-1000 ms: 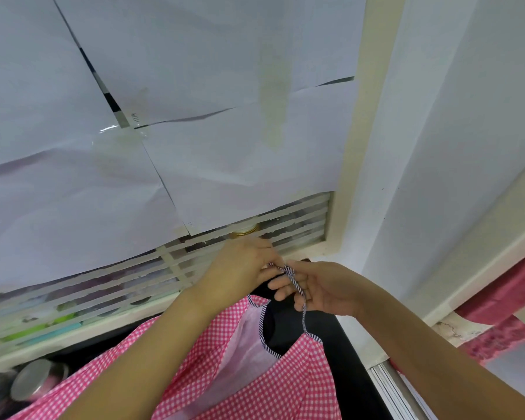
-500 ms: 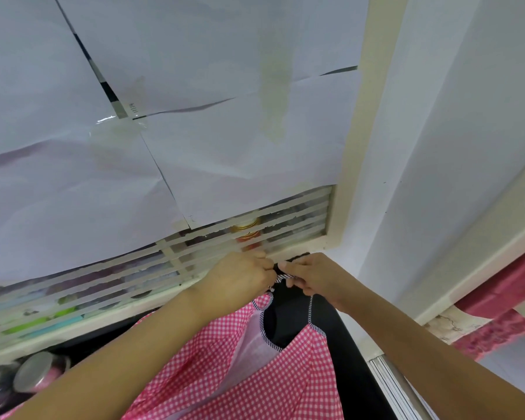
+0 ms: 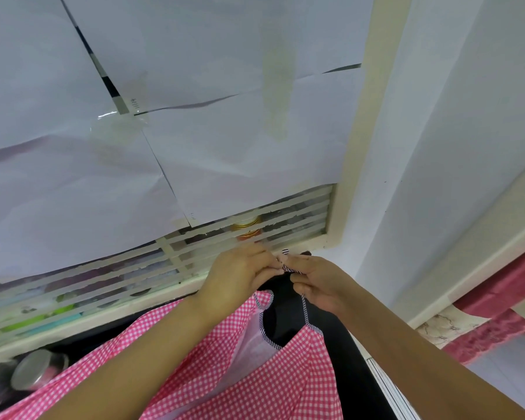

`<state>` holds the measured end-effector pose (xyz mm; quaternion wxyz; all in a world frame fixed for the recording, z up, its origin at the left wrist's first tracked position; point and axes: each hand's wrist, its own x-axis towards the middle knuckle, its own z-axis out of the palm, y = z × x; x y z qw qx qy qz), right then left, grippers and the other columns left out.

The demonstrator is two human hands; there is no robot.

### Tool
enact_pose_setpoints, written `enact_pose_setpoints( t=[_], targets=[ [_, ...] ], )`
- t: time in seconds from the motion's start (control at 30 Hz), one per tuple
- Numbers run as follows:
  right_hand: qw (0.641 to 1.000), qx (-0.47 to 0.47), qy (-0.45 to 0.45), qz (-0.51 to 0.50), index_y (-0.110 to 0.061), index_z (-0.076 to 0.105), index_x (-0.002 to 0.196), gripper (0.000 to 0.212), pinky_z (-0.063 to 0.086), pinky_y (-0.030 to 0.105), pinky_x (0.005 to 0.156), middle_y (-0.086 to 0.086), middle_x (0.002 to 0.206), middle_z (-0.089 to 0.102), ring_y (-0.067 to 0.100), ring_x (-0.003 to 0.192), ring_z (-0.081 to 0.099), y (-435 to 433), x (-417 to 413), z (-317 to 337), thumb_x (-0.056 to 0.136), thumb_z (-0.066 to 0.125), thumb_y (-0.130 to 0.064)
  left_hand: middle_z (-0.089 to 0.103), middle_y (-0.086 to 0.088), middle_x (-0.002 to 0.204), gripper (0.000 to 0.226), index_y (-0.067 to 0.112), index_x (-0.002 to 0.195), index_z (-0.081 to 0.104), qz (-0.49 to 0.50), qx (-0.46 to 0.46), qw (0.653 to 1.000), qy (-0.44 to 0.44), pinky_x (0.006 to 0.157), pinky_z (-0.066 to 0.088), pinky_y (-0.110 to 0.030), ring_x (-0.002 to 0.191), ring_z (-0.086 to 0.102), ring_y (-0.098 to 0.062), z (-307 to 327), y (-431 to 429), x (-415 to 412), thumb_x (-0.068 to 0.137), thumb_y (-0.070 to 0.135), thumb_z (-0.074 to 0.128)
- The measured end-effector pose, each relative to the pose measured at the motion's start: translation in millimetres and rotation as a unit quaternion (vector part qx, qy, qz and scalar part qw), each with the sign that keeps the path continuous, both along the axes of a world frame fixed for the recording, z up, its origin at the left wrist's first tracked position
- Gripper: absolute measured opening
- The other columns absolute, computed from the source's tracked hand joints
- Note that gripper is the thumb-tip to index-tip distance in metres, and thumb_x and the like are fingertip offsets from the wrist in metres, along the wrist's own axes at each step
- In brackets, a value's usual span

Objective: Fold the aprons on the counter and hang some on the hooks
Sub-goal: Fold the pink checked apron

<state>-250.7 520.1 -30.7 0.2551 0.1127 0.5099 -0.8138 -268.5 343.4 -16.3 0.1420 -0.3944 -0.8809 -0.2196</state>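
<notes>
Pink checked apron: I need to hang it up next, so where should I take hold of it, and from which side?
Pinch the striped neck strap at its top, coming from either side, as the left hand and right hand do now. It loops up from the apron, so the cloth hangs below it.

Bright, even, diffuse light, no hard shadows; small glare on the clear tape (image 3: 108, 115). Wide-angle bending at edges, jars (image 3: 34, 371) bottom left blurry, apron (image 3: 255, 374) check fairly sharp.
</notes>
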Motion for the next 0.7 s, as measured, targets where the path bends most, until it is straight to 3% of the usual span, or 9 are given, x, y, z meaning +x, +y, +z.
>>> enact_pose_setpoints(
  t=[0.1, 0.17, 0.33, 0.43, 0.5, 0.6, 0.7],
  targets=[
    [0.998, -0.039, -0.007, -0.04, -0.005, 0.066, 0.09, 0.017, 0.031, 0.013, 0.04, -0.002, 0.062, 0.056, 0.004, 0.041, 0.035, -2.4, -1.1, -3.7, 0.096, 0.053, -0.012, 0.061, 0.014, 0.102, 0.014, 0.017, 0.089, 0.075, 0.032, 0.131, 0.977, -0.166, 0.083, 0.044, -0.01, 0.097, 0.056, 0.0, 3.8, 0.8, 5.3, 0.083, 0.027, 0.07],
    [0.997, -0.041, -0.003, -0.058, -0.002, 0.064, 0.095, 0.016, 0.031, 0.013, 0.043, -0.001, 0.066, 0.057, 0.004, 0.045, 0.033, -2.4, -2.1, -8.7, 0.096, 0.052, -0.014, 0.062, 0.014, 0.109, 0.008, 0.014, 0.087, 0.075, 0.039, 0.168, 0.958, -0.228, 0.087, 0.04, -0.006, 0.104, 0.056, 0.003, 6.1, 4.4, 9.6, 0.082, 0.018, 0.072],
    [0.995, -0.034, 0.053, -0.083, -0.003, 0.064, 0.095, 0.018, 0.034, 0.014, 0.046, 0.003, 0.074, 0.061, 0.005, 0.048, 0.035, -1.3, -0.7, -14.2, 0.091, 0.054, -0.018, 0.073, 0.006, 0.072, 0.007, 0.015, 0.083, 0.069, 0.084, 0.264, 0.879, -0.388, 0.073, 0.045, -0.006, 0.071, 0.067, 0.0, 13.2, 11.1, 13.8, 0.088, 0.013, 0.064],
    [0.99, -0.021, 0.119, -0.07, -0.009, 0.069, 0.093, 0.02, 0.039, 0.016, 0.05, 0.01, 0.083, 0.057, 0.005, 0.051, 0.038, 1.5, 2.4, -13.3, 0.084, 0.058, -0.022, 0.065, 0.007, 0.057, 0.013, 0.012, 0.084, 0.074, 0.184, 0.32, 0.817, -0.443, 0.052, 0.039, -0.008, 0.045, 0.05, 0.001, 12.4, 11.7, 7.5, 0.087, 0.02, 0.065],
    [0.982, 0.028, 0.186, -0.026, -0.011, 0.072, 0.096, 0.022, 0.041, 0.018, 0.054, 0.01, 0.09, 0.06, 0.007, 0.057, 0.043, 2.3, 5.2, -8.9, 0.083, 0.06, -0.024, 0.059, 0.006, 0.054, 0.016, 0.012, 0.085, 0.075, 0.222, 0.337, 0.776, -0.485, 0.045, 0.031, -0.014, 0.043, 0.036, -0.003, 9.8, 11.3, 3.2, 0.086, 0.024, 0.065],
    [0.962, 0.106, 0.252, 0.022, -0.009, 0.073, 0.099, 0.027, 0.042, 0.018, 0.056, 0.001, 0.105, 0.066, 0.015, 0.07, 0.051, -0.9, 5.0, 0.5, 0.078, 0.065, -0.024, 0.053, 0.006, 0.053, 0.019, 0.006, 0.091, 0.073, 0.185, 0.303, 0.772, -0.528, 0.044, 0.028, -0.015, 0.045, 0.035, -0.004, 6.7, 14.8, 2.0, 0.092, 0.02, 0.059],
    [0.958, 0.137, 0.252, -0.017, -0.014, 0.075, 0.093, 0.022, 0.04, 0.018, 0.048, -0.006, 0.087, 0.068, 0.012, 0.059, 0.048, -4.1, 1.4, 8.9, 0.076, 0.068, -0.024, 0.049, 0.007, 0.052, 0.022, 0.002, 0.102, 0.07, 0.149, 0.286, 0.776, -0.542, 0.046, 0.029, -0.015, 0.045, 0.034, -0.003, 4.8, 16.3, 0.7, 0.096, 0.015, 0.053]
  ],
)
